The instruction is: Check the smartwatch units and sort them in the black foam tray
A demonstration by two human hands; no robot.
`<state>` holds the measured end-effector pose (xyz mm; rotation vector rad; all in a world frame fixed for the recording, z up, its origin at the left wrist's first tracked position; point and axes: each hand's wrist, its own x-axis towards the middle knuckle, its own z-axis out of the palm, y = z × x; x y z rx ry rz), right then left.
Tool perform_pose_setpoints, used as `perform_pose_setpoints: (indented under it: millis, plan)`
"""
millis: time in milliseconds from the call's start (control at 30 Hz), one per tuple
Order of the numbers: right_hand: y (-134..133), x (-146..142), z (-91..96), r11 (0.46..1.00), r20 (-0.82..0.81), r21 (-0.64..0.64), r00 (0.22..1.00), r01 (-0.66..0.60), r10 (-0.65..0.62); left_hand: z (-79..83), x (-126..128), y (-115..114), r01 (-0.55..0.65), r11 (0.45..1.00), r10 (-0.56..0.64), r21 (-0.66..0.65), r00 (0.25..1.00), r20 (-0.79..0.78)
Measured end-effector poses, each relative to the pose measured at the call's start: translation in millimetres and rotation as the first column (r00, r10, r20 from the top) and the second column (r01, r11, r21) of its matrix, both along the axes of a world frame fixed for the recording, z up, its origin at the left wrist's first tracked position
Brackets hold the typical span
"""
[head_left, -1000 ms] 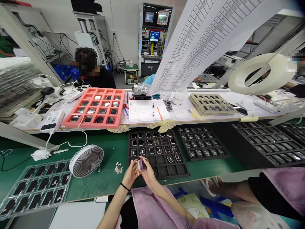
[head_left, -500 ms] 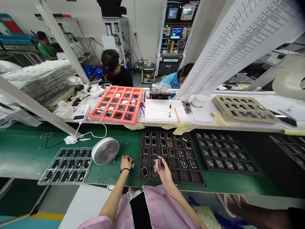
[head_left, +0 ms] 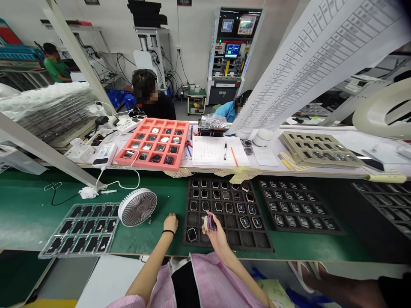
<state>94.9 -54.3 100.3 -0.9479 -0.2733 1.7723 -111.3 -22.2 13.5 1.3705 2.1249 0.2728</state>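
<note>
My right hand [head_left: 218, 234] is closed around a small stack of purple and white rounded pieces [head_left: 209, 223], whose exact kind I cannot make out. It is raised over the black foam tray [head_left: 263, 240], where several square smartwatches [head_left: 245, 222] lie in compartments. One watch [head_left: 192, 234] sits alone in the tray's front left corner. My left hand [head_left: 171, 223] rests on the green mat [head_left: 154, 244] between the tray and the white fan [head_left: 138, 208], its fingers curled in. Whatever they may hold is hidden.
A clear tray with black pieces [head_left: 80, 229] lies left of the fan. A second watch tray [head_left: 297, 208] is at right. On the shelf are a pink tray [head_left: 153, 143], a paper form [head_left: 208, 150] and beige trays [head_left: 321, 147]. Co-workers [head_left: 146, 92] sit beyond.
My left fingers, earlier spread over small pieces on the mat, are now curled into a fist, and those pieces no longer show. My right hand keeps the stack. The view has shifted slightly.
</note>
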Motion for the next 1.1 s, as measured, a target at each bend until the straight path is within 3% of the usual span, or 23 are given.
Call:
perform_pose_setpoints:
  millis: [167, 300, 467, 667, 1000, 1100]
  plan:
    - [4.3, -3.0, 3.0, 1.000, -0.008, 0.009, 1.000, 0.007, -0.007, 37.5, 5.8, 2.5, -0.042, 0.992, 0.002, 0.116, 0.945, 0.328]
    - [7.8, -10.0, 4.1, 0.999, 0.007, 0.015, 0.999, 0.033, -0.033, 68.7, 46.7, -7.5, -0.089, 0.969, -0.077, 0.230, 0.777, 0.625]
    - [9.9, -16.4, 9.8, 0.997, 0.017, 0.035, 0.997, 0.075, -0.076, 90.5, 83.6, -20.6, -0.192, 0.938, -0.118, 0.290, 0.609, 0.785]
    - [11.0, -18.9, 15.3, 0.993, 0.042, 0.085, 0.996, 0.079, -0.083, 94.1, 83.5, -22.3, -0.288, 0.901, -0.113, 0.325, 0.567, 0.816]
    - [10.7, -19.4, 14.7, 0.989, 0.208, 0.102, 0.970, 0.105, -0.124, 89.1, 96.1, -33.6, -0.232, 0.872, -0.158, 0.430, 0.700, 0.697]
    - [10.6, -17.1, 12.7, 0.987, 0.212, 0.091, 0.966, 0.130, -0.147, 79.1, 105.6, -40.0, -0.197, 0.894, -0.189, 0.402, 0.649, 0.737]
